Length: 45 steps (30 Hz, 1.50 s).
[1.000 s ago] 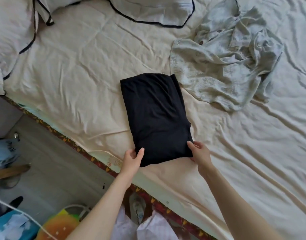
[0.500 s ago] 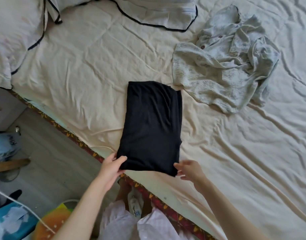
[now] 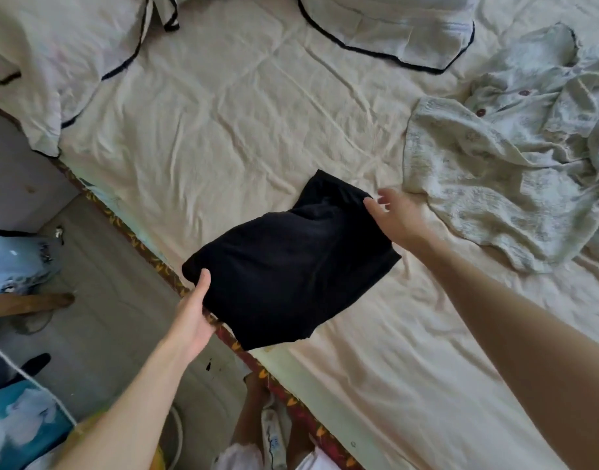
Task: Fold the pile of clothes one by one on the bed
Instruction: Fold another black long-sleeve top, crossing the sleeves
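Observation:
A folded black garment (image 3: 291, 266) hangs tilted over the near edge of the bed (image 3: 223, 130), partly raised off the cream sheet. My left hand (image 3: 193, 320) grips its near left corner, thumb on top and fingers hidden underneath. At the garment's far right edge is my right hand (image 3: 398, 217); its fingers are spread and fairly straight, and the thumb touches the cloth. A crumpled pale green buttoned shirt (image 3: 501, 164) lies unfolded on the sheet just right of that hand.
Two white pillows with dark piping (image 3: 37, 62) (image 3: 393, 25) lie at the head of the bed. The mattress edge with patterned trim (image 3: 148, 252) runs diagonally. Left of it is the floor with a pale blue object (image 3: 13, 262) and a cable.
The black garment has been lifted and turned, its near end swung left over the bed edge. My right hand moved from the near corner up to the far right edge.

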Available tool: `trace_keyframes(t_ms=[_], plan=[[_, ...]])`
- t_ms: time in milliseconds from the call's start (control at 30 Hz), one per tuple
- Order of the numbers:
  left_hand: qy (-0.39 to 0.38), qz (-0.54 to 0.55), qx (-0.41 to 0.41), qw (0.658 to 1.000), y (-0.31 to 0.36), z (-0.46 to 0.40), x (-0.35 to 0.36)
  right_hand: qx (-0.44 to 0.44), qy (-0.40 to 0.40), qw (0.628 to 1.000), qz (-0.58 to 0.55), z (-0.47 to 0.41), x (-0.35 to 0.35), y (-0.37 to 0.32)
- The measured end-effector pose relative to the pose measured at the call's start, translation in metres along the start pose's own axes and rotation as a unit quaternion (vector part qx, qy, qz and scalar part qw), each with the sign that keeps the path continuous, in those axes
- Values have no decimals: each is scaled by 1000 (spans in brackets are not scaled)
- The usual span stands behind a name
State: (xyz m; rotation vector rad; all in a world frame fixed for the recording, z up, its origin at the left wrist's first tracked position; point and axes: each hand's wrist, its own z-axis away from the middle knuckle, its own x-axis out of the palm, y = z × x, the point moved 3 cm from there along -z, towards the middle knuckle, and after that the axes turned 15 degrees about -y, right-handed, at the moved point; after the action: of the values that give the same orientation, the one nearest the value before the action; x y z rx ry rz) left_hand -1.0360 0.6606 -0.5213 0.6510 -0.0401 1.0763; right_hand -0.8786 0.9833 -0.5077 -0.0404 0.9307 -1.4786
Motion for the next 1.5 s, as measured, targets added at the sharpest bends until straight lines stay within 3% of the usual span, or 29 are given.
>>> trace_keyframes(t_ms=[100,333,600,833,967,1233,1500], plan=[[27,9,15,999,-11,-10,-2,33,-83,995,-52,-28,6,-4],[79,-32,51,995,-4,14,3,85,-140,959,-232,-15,10,-14],[90,-171,72,978,36,56,20,44,24,979,-198,94,8,-15],[-38,-304,66,950,80,79,73,86,181,952,-234,221,-6,18],[-124,-352,63,925,88,84,141,109,253,917,-288,287,-23,47],[-239,-440,101,860,58,119,311,125,389,811,-419,404,-53,117],[-295,-536,156,776,-24,154,483,125,419,722,-536,489,-82,229]])
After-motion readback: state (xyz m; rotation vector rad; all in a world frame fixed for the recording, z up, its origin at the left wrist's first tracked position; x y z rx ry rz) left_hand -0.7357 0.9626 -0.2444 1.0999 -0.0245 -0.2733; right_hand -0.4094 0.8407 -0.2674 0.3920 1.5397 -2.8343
